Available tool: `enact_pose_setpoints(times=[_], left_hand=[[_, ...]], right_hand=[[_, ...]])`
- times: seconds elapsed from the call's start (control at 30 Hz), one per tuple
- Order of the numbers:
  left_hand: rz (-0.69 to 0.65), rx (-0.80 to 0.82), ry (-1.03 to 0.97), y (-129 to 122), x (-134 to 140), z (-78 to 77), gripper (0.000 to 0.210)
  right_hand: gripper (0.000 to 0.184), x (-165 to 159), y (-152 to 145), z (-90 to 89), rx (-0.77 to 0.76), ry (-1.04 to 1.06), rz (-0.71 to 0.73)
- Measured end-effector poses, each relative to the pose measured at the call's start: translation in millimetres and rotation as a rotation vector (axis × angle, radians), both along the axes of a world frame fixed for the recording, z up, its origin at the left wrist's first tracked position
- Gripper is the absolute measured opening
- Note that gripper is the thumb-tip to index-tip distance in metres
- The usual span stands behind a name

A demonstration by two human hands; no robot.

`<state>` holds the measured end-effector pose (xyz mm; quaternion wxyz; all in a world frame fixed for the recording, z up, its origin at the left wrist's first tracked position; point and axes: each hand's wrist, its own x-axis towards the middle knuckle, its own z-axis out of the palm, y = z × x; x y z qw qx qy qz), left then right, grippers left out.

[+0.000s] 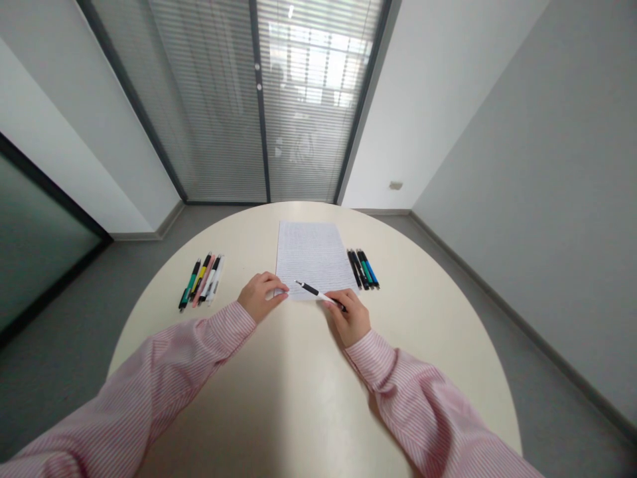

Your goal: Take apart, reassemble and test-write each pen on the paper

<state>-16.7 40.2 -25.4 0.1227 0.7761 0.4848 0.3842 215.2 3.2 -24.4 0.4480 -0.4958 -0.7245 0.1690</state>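
Note:
My right hand (pixel 350 315) is closed around the rear part of a white and black pen (pixel 311 289). The pen slants with its tip toward the upper left, over the lower edge of a sheet of lined paper (pixel 311 252). At the sheet's lower left corner is my left hand (pixel 262 295), its fingers loosely curved. A small gap shows between its thumb and forefinger, and I see nothing held there. The left fingertips are apart from the pen's tip.
Left of the paper lies a group of several pens (pixel 203 280) in green, yellow, pink and white. Several dark and blue pens (pixel 363 269) lie along its right side. Everything rests on a round cream table (pixel 298 398), with a glass partition (pixel 263 133) beyond.

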Motion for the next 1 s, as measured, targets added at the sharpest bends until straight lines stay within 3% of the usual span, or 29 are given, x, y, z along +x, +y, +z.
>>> enact_pose_setpoints(times=[0.2,0.33,1.0], left_hand=[[-0.025,-0.388,-0.543,-4,5,14.5,0.028],[-0.038,-0.513,-0.700,-3,6,15.3,0.035],[-0.062,-0.488,-0.641,-12,14,22.8,0.026]], right_hand=[[0.013,2,1,-2.8,0.003,-0.005,0.010],[0.014,3,1,-4.2,0.012,-0.014,0.023],[0.017,3,0,0.7,0.110,-0.112,0.023]])
